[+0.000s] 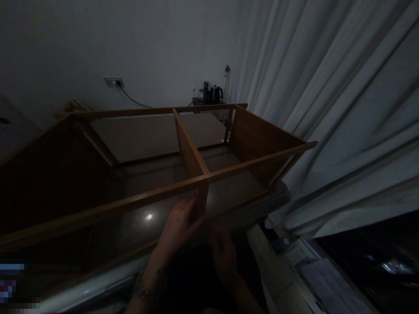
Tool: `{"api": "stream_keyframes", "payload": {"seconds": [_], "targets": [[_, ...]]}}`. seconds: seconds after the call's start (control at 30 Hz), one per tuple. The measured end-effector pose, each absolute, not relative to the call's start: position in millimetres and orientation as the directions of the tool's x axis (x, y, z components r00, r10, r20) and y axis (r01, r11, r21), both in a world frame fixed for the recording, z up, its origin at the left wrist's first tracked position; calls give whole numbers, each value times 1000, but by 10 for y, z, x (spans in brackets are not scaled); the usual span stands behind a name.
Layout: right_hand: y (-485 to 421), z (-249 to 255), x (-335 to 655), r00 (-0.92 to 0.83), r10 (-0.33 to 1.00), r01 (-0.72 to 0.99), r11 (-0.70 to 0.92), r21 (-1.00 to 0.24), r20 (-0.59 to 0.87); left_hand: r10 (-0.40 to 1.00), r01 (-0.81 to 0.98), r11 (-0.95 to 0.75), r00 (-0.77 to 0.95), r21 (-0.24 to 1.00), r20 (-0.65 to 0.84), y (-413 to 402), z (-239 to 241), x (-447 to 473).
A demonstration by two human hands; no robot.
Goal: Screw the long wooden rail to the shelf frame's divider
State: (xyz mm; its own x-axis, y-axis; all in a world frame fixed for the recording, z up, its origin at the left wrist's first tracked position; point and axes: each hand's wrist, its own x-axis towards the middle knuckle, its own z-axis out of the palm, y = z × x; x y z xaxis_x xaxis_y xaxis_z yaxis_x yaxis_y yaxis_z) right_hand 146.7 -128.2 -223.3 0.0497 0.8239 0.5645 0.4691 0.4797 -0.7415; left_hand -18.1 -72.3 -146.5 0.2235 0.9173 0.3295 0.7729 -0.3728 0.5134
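Observation:
A brown wooden shelf unit (193,150), an open frame with a middle divider, lies across the view. My left hand (179,220) is at the near end of that divider, with its fingers along the left face and its thumb stretched to the right below them. It appears to grip the wood, though the fingertips are in shadow. Lower and to the right, my right hand (224,253) hangs apart from the frame. Its fingers are dark and smeared, so their closing is unclear. A bracelet (144,291) circles my left wrist.
Long pale curtains (347,109) hang along the right side. Behind the frame, a black kettle (215,93) stands on a small dark table by the wall. A cable runs from the wall socket (114,82). Flat boxes or papers (324,279) lie at lower right.

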Motion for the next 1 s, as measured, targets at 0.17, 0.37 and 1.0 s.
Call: {"api": "stream_keyframes", "payload": {"seconds": [0.17,0.37,1.0], "targets": [[-1219,-2198,1608,-48,726,569,584,-579,686,908,765,-391,228,512,352,-721,-1465,-185],[-1189,-2121,1693,-173,649,644,644,-413,741,917,776,-371,220,509,332,-710,-1485,-197],[-1253,-2287,1573,-231,620,609,693,-386,750,914,747,-392,248,537,321,-704,-1454,-219]]}}
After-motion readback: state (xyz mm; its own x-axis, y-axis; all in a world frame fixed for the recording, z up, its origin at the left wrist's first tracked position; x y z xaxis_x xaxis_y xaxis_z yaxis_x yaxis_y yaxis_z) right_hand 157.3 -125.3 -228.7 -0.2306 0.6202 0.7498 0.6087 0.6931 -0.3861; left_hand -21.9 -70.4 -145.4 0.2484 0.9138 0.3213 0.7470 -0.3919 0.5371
